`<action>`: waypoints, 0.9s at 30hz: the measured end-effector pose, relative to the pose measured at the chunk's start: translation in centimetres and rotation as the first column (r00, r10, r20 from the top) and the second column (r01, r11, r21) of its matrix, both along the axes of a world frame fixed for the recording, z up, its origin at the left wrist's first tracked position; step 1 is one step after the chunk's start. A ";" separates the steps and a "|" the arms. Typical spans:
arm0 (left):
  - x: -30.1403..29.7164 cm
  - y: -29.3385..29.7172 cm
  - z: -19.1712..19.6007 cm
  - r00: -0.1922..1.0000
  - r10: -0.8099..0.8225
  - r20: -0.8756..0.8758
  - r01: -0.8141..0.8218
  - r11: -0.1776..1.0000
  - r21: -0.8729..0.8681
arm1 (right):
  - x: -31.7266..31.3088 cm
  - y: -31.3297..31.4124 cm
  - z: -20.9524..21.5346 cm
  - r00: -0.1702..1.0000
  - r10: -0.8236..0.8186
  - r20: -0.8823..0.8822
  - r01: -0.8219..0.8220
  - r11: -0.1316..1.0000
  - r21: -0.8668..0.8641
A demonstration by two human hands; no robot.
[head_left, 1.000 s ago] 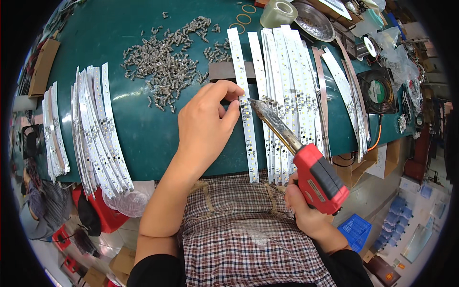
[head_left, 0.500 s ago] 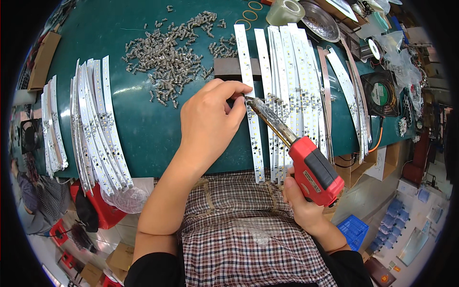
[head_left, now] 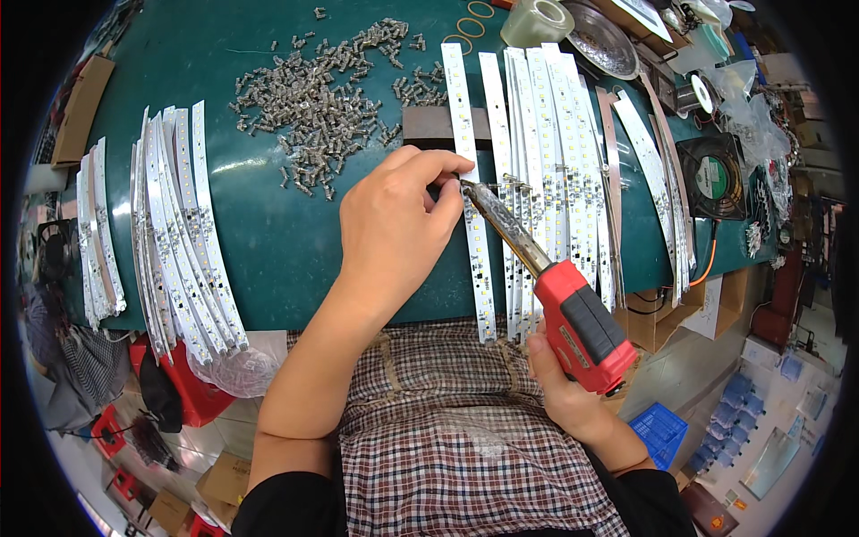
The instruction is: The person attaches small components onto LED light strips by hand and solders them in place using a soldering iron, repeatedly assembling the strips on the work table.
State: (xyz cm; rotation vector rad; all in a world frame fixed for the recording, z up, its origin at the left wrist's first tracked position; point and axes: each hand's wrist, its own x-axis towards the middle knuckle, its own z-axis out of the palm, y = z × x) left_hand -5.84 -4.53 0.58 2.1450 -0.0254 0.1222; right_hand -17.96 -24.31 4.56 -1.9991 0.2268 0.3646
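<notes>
A narrow white LED strip board [head_left: 480, 268] lies lengthwise in front of me, its far part across a dark grey block [head_left: 428, 125]. Over its middle, my left hand [head_left: 389, 224] is closed in a pinch; whatever sits between its fingertips is hidden. My right hand [head_left: 568, 394] grips a red and black soldering gun [head_left: 583, 327] from below. The gun's dark tip meets the board right beside my left fingertips. Just to the right, several more LED strip boards [head_left: 555, 134] lie side by side, with small metal parts on some of them.
Small metal parts [head_left: 309, 112] are heaped on the green table [head_left: 277, 277]. Further LED boards lie in bundles [head_left: 179, 224] at the left and on the right [head_left: 649, 161]. A black fan [head_left: 711, 177], a solder spool [head_left: 696, 94], a tape roll [head_left: 537, 22] and a metal dish [head_left: 599, 40] stand right and far.
The soldering gun's body has dropped slightly down and left with my right hand, its tip staying by the left fingertips. My left hand has barely moved.
</notes>
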 end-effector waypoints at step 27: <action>0.1 -0.3 0.5 0.998 0.007 -0.062 -0.011 0.998 -0.068 | 5.7 -9.9 1.7 0.640 -0.377 0.670 0.590 0.800 -0.113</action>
